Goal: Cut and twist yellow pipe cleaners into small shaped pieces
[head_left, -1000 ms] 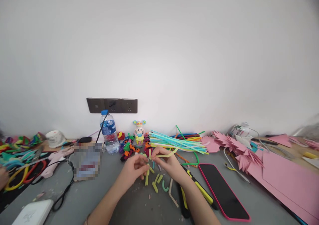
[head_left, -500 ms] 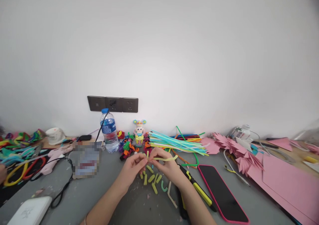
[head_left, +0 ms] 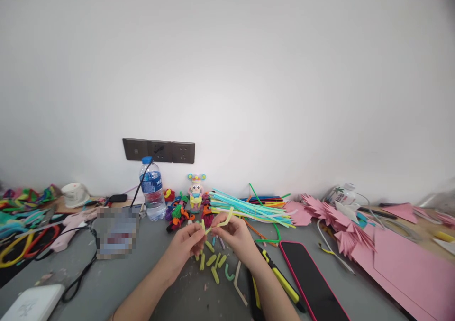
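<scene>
My left hand (head_left: 187,245) and my right hand (head_left: 235,235) meet over the grey table, fingers pinched on a pale yellow pipe cleaner (head_left: 221,223). Its free end curves up and to the right of my right hand. Below my hands lie several short cut pipe cleaner pieces (head_left: 213,264), yellow-green and teal. A bundle of long pipe cleaners (head_left: 249,204) in cyan, yellow and green lies just behind my hands.
A phone with a pink case (head_left: 313,278) and a yellow-black tool (head_left: 280,280) lie right of my arm. A water bottle (head_left: 152,190), a small figurine (head_left: 195,190), pink paper shapes (head_left: 334,212), cables and a white device (head_left: 31,304) surround the work spot.
The pipe cleaner's free end has swung from flat and rightward to curving upward. Both hands shifted slightly left in view.
</scene>
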`<state>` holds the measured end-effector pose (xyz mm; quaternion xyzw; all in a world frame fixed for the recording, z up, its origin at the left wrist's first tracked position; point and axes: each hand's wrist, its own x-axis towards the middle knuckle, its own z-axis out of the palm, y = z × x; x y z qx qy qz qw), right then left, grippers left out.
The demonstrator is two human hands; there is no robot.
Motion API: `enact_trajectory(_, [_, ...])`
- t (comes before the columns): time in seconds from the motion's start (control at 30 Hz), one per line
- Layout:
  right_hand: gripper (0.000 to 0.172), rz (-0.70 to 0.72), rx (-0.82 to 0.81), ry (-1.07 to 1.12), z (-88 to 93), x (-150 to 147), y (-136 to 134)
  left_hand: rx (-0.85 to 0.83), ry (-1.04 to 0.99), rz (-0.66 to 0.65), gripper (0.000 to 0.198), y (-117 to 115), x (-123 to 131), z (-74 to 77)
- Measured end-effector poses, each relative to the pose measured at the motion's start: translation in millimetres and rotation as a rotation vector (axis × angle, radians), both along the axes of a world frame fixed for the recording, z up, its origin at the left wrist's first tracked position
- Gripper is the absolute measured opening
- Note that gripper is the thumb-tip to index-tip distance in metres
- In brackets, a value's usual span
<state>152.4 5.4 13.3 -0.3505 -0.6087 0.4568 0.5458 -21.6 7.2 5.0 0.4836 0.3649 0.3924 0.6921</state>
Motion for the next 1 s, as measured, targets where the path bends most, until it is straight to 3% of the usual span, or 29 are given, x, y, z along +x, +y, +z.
enact_trajectory(0.17, [0.016, 0.002, 0.04, -0.04, -0.8, -1.2, -0.5, -0.002, 0.019, 0.022, 0.037, 0.2, -0.6, 0.5])
enact_trajectory(0.47, [0.02, 0.181, -0.08, 0.041, 1.6, -5.1, -4.6, -0.031, 0.074, -0.215, 0.035, -1.7, -8.4, 10.9])
enact_trajectory(0.6, [0.022, 0.2, -0.111, 0.056, -1.5, -5.1, -4.5, -0.035, 0.141, -0.259, 0.034, -1.4, -10.8, 11.3])
enact_trajectory(0.7, [0.026, 0.159, -0.135, 0.082, -4.6, -5.0, -2.2, 0.072, 0.193, -0.197, 0.033, 0.3, -8.7, 6.4])
enact_trajectory(0.9, [0.031, 0.043, -0.128, 0.096, -7.8, -7.6, 2.3, 0.534, 0.393, 0.131, 0.016, 2.3, -3.0, -0.3])
enact_trajectory(1.0, [0.033, 0.043, -0.093, 0.098, -6.5, -8.4, 1.9, 0.648, 0.43, 0.191, 0.014, 2.6, -3.6, -2.4])
